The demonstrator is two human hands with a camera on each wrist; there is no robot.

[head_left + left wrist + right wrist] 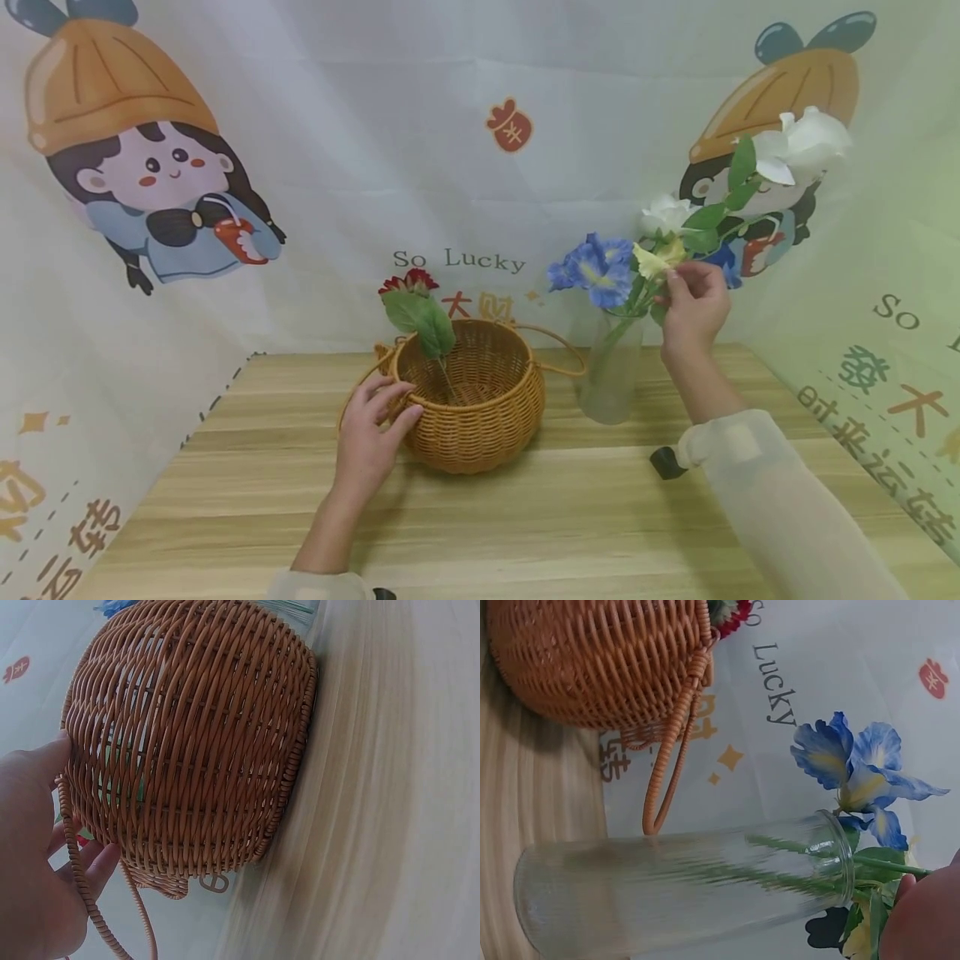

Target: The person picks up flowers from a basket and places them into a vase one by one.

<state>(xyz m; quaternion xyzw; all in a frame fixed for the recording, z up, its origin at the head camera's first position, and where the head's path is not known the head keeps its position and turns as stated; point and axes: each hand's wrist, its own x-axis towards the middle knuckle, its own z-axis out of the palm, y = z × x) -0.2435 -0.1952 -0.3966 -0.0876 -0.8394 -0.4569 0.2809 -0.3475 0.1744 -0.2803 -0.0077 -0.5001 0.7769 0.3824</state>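
An orange-brown wicker basket [472,433] stands on the table, with a red flower [408,283] and its green leaves leaning out of its left side. My left hand [371,429] holds the basket's left rim, with the thumb and fingertips against the weave in the left wrist view. To the right is a clear ribbed glass vase [682,885] containing flower stems. Above its mouth my right hand [696,304] pinches a pale yellow flower [660,257] near the bloom; its fingertips are partly hidden in the right wrist view. A blue iris [600,268] rises beside it.
Two white roses [802,146] stand at the upper right of the bouquet, and another blue bloom [717,262] lies behind my right hand. One looped basket handle [558,367] extends toward the vase. A printed cloth [360,167] hangs behind the wooden table [525,525].
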